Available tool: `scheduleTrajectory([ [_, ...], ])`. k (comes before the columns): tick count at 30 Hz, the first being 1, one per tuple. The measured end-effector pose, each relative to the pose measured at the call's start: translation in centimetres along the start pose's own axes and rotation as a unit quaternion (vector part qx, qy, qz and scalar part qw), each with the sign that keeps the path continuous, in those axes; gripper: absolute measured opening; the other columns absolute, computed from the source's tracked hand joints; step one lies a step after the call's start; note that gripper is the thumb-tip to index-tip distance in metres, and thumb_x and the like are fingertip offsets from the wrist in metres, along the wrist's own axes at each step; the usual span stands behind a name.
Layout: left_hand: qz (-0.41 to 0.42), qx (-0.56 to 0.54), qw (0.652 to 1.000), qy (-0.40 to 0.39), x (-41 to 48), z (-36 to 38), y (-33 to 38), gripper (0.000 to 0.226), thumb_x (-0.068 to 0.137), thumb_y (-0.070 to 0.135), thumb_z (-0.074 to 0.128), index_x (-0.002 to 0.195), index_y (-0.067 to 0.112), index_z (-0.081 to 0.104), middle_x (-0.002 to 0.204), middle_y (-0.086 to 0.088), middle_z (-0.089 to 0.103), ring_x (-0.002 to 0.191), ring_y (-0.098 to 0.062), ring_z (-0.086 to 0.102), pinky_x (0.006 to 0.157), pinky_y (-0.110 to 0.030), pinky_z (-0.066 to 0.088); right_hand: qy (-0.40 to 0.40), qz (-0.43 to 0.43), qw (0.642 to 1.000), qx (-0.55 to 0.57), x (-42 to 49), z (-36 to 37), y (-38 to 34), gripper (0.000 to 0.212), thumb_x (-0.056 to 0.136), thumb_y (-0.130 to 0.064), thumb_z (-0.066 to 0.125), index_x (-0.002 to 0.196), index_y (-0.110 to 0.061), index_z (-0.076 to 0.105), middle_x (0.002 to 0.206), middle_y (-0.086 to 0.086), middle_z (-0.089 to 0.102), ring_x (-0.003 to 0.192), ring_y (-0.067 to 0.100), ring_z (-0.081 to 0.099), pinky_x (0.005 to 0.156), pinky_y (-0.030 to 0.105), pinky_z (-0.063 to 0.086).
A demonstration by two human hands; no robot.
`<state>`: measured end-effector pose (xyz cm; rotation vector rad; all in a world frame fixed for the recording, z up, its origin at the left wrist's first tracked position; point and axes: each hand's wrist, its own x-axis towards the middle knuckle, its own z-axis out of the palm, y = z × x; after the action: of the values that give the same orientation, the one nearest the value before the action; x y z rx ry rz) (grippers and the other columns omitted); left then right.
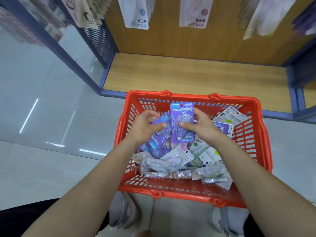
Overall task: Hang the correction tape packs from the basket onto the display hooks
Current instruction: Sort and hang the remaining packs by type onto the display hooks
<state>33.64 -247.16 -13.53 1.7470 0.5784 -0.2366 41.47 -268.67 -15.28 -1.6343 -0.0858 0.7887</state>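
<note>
Gripping a purple pack (182, 123) with the right hand (204, 128), thumb pressing on its blister front, fingers curling behind its three o'clock edge. Holding it upright, hang-hole end pointing to twelve o'clock. Pinching a second pack (164, 119), also purple, with the left hand (144, 129), thumb on top, just at nine o'clock of the first and tucking partly under it; possibly clutching more than one there, the blur making that hard to tell.

Hovering with both hands over the twelve o'clock half of a red basket (264, 134). Reaching above a loose pile (179, 161) filling its bottom: purple packs toward nine o'clock, grey, pink and green ones spreading from the middle to three and six o'clock, clear blisters lying along the six o'clock wall.

Standing on a pale glossy floor (42, 108), with grey shoes (123, 211) just at six o'clock of the basket. Facing a wooden shelf (188, 74) at twelve o'clock, near the basket's far rim. Looking beyond it, still at twelve o'clock, onto hung packs (136, 14) dangling before a wooden back panel.
</note>
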Motion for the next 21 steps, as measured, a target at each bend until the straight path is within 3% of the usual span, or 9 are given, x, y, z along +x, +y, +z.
scheduleTrajectory([
  [2, 0.010, 0.023, 0.999, -0.037, -0.5, 0.1, 0.6, 0.035, 0.079, 0.010, 0.087, 0.107, 0.014, 0.067, 0.104, -0.005, 0.070, 0.083, 0.007, 0.067, 0.072, -0.015, 0.055, -0.025, 0.023, 0.999, 0.013, -0.6, -0.5, -0.2, 0.039, 0.090, -0.011, 0.077, 0.118, -0.033, 0.062, 0.115, 0.000, 0.074, 0.103, 0.015, 0.073, 0.087, 0.037, 0.060],
  [4, 0.003, 0.049, 0.996, -0.072, -0.8, 0.1, 0.9, 0.044, 0.077, 0.012, 0.089, 0.116, 0.018, 0.069, 0.116, -0.003, 0.068, 0.102, 0.003, 0.065, 0.076, -0.010, 0.052, -0.056, 0.046, 0.997, 0.007, -1.2, -1.1, -0.2, 0.043, 0.090, -0.009, 0.077, 0.125, -0.029, 0.061, 0.119, 0.003, 0.075, 0.109, 0.020, 0.072, 0.093, 0.043, 0.059],
  [6, 0.002, 0.055, 0.995, -0.084, -1.1, 0.2, 1.0, 0.054, 0.075, 0.013, 0.091, 0.122, 0.027, 0.067, 0.127, -0.002, 0.066, 0.120, -0.016, 0.063, 0.092, -0.028, 0.057, -0.075, 0.056, 0.995, -0.016, -1.8, -1.6, -0.3, 0.046, 0.089, -0.009, 0.077, 0.130, -0.024, 0.060, 0.121, 0.005, 0.074, 0.112, 0.023, 0.071, 0.096, 0.043, 0.058],
  [8, 0.008, 0.049, 0.998, -0.050, -1.2, 0.3, 1.1, 0.060, 0.073, 0.012, 0.092, 0.123, 0.032, 0.064, 0.129, 0.001, 0.065, 0.123, -0.024, 0.063, 0.098, -0.044, 0.056, -0.070, 0.067, 0.995, -0.035, -2.2, -1.9, -0.3, 0.046, 0.089, -0.015, 0.078, 0.130, -0.026, 0.059, 0.125, 0.010, 0.069, 0.111, 0.024, 0.071, 0.094, 0.042, 0.059],
  [10, -0.006, -0.013, 1.000, -0.013, -1.3, 0.7, 1.2, 0.054, 0.078, 0.006, 0.088, 0.122, 0.023, 0.061, 0.119, -0.006, 0.071, 0.106, -0.029, 0.072, 0.082, -0.042, 0.062, -0.074, 0.076, 0.993, -0.044, -2.7, -2.1, -0.3, 0.044, 0.089, -0.021, 0.079, 0.127, -0.030, 0.060, 0.126, 0.011, 0.067, 0.107, 0.026, 0.072, 0.090, 0.045, 0.059],
  [13, -0.007, -0.027, 1.000, -0.006, -1.6, 1.4, 1.5, 0.027, 0.087, 0.008, 0.080, 0.109, 0.015, 0.066, 0.104, -0.012, 0.078, 0.072, -0.017, 0.075, 0.062, -0.031, 0.058, -0.078, 0.072, 0.993, -0.055, -2.9, -1.8, -0.1, 0.040, 0.090, -0.024, 0.079, 0.126, -0.027, 0.061, 0.119, 0.002, 0.072, 0.104, 0.022, 0.073, 0.096, 0.050, 0.058],
  [15, -0.009, -0.035, 0.999, -0.020, -1.6, 1.8, 1.2, 0.016, 0.091, 0.011, 0.077, 0.105, 0.013, 0.069, 0.099, -0.015, 0.078, 0.068, -0.020, 0.073, 0.067, -0.040, 0.060, -0.071, 0.058, 0.995, -0.048, -3.0, -1.3, -0.1, 0.039, 0.091, -0.022, 0.078, 0.126, -0.022, 0.063, 0.119, -0.003, 0.073, 0.106, 0.014, 0.072, 0.100, 0.045, 0.057],
  [18, -0.015, -0.017, 0.999, -0.041, -1.3, 2.2, 0.5, 0.013, 0.096, 0.018, 0.072, 0.104, 0.008, 0.071, 0.100, -0.020, 0.076, 0.078, -0.032, 0.068, 0.081, -0.062, 0.057, -0.059, 0.049, 0.997, -0.019, -2.7, -0.7, 0.2, 0.036, 0.091, -0.019, 0.077, 0.125, -0.021, 0.065, 0.120, 0.000, 0.074, 0.112, 0.015, 0.070, 0.102, 0.042, 0.056],
  [21, -0.030, -0.079, 0.995, -0.052, -0.9, 2.0, 0.0, 0.020, 0.098, 0.015, 0.068, 0.116, 0.005, 0.069, 0.107, -0.027, 0.073, 0.086, -0.036, 0.067, 0.087, -0.060, 0.054, -0.064, 0.063, 0.996, 0.015, -2.3, -0.5, 0.9, 0.032, 0.093, -0.014, 0.074, 0.124, -0.017, 0.065, 0.116, 0.006, 0.076, 0.107, 0.022, 0.073, 0.096, 0.041, 0.058],
])
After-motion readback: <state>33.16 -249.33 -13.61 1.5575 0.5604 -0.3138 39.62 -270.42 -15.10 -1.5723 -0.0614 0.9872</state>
